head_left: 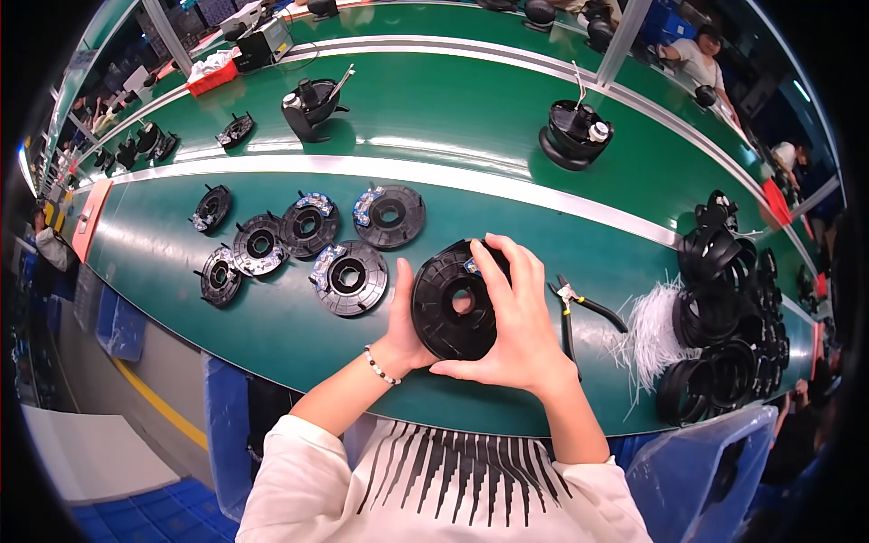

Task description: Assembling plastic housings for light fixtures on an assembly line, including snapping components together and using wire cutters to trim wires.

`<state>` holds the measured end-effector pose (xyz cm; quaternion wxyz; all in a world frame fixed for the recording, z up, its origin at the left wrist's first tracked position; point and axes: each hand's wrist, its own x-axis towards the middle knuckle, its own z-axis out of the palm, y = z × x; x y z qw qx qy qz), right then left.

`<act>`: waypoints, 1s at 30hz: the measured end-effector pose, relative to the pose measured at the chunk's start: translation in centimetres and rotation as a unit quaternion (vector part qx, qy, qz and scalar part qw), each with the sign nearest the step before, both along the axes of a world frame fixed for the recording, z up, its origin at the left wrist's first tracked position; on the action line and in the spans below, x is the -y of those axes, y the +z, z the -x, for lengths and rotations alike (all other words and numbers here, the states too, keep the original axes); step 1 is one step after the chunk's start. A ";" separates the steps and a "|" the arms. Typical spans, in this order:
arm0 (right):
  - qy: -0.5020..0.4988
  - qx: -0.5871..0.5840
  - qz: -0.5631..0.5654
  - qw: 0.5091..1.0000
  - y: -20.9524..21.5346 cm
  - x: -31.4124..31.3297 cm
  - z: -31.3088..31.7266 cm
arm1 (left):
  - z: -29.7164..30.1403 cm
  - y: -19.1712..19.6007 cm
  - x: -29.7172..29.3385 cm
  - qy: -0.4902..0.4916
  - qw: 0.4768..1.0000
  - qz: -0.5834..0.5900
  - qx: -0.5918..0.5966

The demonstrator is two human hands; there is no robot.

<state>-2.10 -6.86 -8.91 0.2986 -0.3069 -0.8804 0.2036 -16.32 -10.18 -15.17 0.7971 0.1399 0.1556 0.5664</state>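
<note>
Between my two hands is a round black plastic base (439,312) with a hole in its middle, held tilted above the green bench. My left hand (405,317) grips its left edge, the thumb pointing up along the rim. On the other side my right hand (520,321) spans the rim, fingers over the top and thumb below. A bit of blue circuit board shows under my right fingers. To the left lie several similar black discs with blue circuit boards, the nearest disc (367,285) just beyond my left hand. Cutting pliers (584,312) with black and yellow handles lie right of my right hand.
White cable ties (652,330) are heaped beside stacked black rings (711,312) at the right. Past a pale rail, a green conveyor (434,118) carries black assemblies (312,109). Blue bins (701,466) stand below the bench edge. Across the line sits another person (701,63).
</note>
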 end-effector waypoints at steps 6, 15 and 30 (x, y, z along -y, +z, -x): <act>-0.022 0.000 0.019 1.000 -0.2 0.3 0.9 | 0.9 0.1 -0.1 -0.033 0.999 0.002 0.000; 0.017 0.012 0.013 1.000 0.1 -0.3 1.9 | 2.2 0.3 0.3 -0.015 0.999 0.020 0.024; 0.117 -0.144 -0.075 0.980 -3.2 -1.1 0.3 | 2.7 2.4 -1.0 -0.059 0.992 0.105 0.038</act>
